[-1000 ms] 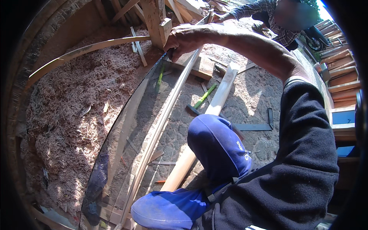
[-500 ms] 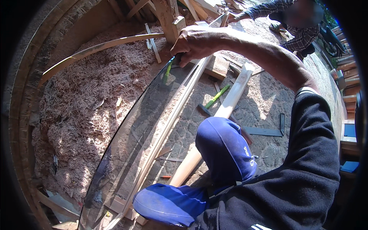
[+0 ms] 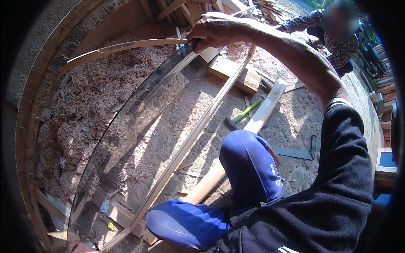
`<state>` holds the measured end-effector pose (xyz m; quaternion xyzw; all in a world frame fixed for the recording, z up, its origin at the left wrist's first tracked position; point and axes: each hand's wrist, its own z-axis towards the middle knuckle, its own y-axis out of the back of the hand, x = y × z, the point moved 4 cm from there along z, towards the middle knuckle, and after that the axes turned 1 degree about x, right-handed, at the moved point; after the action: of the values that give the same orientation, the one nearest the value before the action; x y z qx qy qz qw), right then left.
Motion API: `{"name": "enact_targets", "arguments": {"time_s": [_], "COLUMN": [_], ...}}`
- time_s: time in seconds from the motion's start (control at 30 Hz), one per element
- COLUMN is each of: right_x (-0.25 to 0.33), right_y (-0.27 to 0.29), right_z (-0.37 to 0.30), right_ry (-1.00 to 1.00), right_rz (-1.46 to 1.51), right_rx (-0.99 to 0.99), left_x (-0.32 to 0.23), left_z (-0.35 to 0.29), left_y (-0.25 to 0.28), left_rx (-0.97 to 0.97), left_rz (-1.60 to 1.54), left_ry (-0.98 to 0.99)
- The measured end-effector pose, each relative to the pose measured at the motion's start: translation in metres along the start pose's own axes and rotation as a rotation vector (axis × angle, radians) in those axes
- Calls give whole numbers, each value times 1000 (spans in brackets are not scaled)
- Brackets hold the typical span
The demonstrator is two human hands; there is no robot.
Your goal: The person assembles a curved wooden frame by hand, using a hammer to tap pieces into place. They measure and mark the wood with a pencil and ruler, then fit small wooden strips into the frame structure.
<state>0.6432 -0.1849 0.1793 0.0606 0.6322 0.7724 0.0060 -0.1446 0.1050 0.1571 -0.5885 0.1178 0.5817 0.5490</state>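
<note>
Holding the tinted glass pane by its far end seems to be the step in hand. The right hand is closed on that corner, thumb and fingers bent round the edge, its arm stretched across the top of the view. A small brown patch at the lower left may be the left hand, near the pane's other end; too little shows to tell whether it grips anything.

The pane lies left of the blue-clad knees, slanting from lower left to upper middle, between the heap of wood shavings and a long, narrow wooden strip. Whether it touches the strip, I cannot tell.

The next move probably calls for steady support at both ends, without twisting, and for keeping the rim away from hard timber, since glass like this could chip or crack.

The pane looks thin, smoky grey and see-through: shavings, ground and wood scraps show through it. Its outer edge makes a long dark curve, part of which may come from the lens. Sunlit patches and shadows seen through it make its inner edge hard to follow. No crack is visible.
</note>
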Motion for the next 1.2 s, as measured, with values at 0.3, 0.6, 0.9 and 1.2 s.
{"name": "enact_targets", "arguments": {"time_s": [0.3,0.6,0.9,1.2], "right_x": [-1,24,52,62], "right_y": [1,36,169,392], "right_z": [-15,-3,23,92], "right_ry": [151,143,144,-95], "right_rz": [-14,94,102,161], "right_rx": [-164,17,280,213], "left_x": [-4,-46,-123,-256], "left_z": [33,32,82,143], "left_y": [25,31,-18,-169], "left_rx": [100,60,-125,-129], "left_rz": [-115,-81,201,98], "left_ry": [-49,-221,-55,18]}}
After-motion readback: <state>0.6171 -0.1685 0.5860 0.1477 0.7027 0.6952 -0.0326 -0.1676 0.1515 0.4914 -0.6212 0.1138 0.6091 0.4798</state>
